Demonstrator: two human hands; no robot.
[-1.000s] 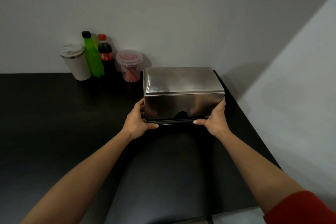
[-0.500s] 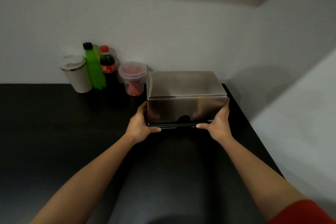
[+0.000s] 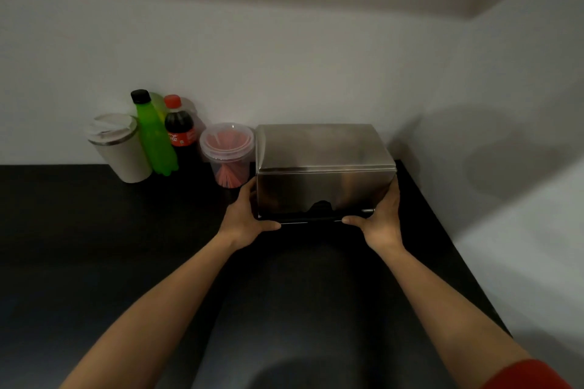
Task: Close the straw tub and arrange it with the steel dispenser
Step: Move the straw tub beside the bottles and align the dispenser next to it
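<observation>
The steel dispenser is a shiny rectangular box standing on the black counter near the back wall. My left hand grips its lower left corner, thumb under the front edge. My right hand grips its lower right corner the same way. The clear plastic straw tub with red straws and a lid on top stands right beside the dispenser's left side, close to touching it.
Left of the tub stand a cola bottle, a green bottle and a white lidded cup, all against the back wall. A white wall borders the counter's right edge.
Both hands have slid the dispenser back toward the wall, closer beside the straw tub. My head has tilted up.
</observation>
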